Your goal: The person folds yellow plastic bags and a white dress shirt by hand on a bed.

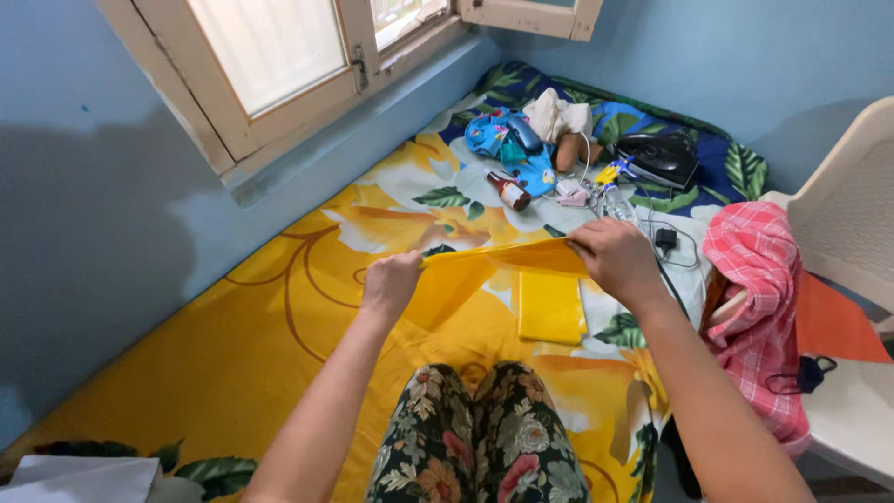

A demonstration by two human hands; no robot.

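A yellow cloth (466,279) is stretched between my two hands above the bed. My left hand (391,281) pinches its left corner and my right hand (615,256) grips its right edge, so the top edge runs taut between them. The cloth hangs down toward my lap. Below it a folded yellow cloth (551,307) lies flat on the yellow floral bedsheet (233,363). My knees in dark floral trousers (480,438) show at the bottom.
At the bed's far end lie a brown bottle (508,191), blue cloths (503,144), a black bag (659,156), a plastic bottle (616,203) and a charger with cable (665,239). A pink checked cloth (759,307) drapes over a white plastic chair (852,214) at right. A window (279,56) is at left.
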